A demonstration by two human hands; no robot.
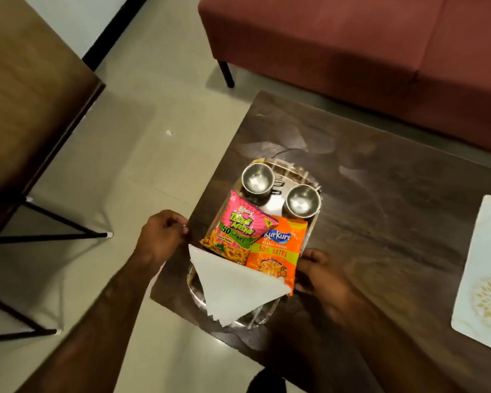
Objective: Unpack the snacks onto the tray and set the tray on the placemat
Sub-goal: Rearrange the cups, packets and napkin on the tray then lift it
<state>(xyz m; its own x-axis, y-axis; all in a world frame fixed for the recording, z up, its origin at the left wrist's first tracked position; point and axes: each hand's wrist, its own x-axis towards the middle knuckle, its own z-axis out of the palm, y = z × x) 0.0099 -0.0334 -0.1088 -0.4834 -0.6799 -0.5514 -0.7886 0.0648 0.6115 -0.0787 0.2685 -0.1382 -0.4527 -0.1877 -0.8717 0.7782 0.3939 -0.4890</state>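
A steel tray [196, 290] rests on the near left corner of the dark table [380, 211]. On it stand two steel cups [257, 177] [302, 200], with a pink snack packet [236, 228], an orange snack packet [278, 251] and a folded white napkin [233, 287] lying in front of them. My right hand [321, 276] grips the tray's right rim beside the orange packet. My left hand [162, 236] hovers just left of the tray by the table's edge, fingers curled and holding nothing. The pale placemat [482, 268] lies at the table's right side.
A red sofa [352, 38] stands behind the table. At the left is a wooden table [26, 95] with black metal legs. Pale tiled floor [153, 137] lies between them.
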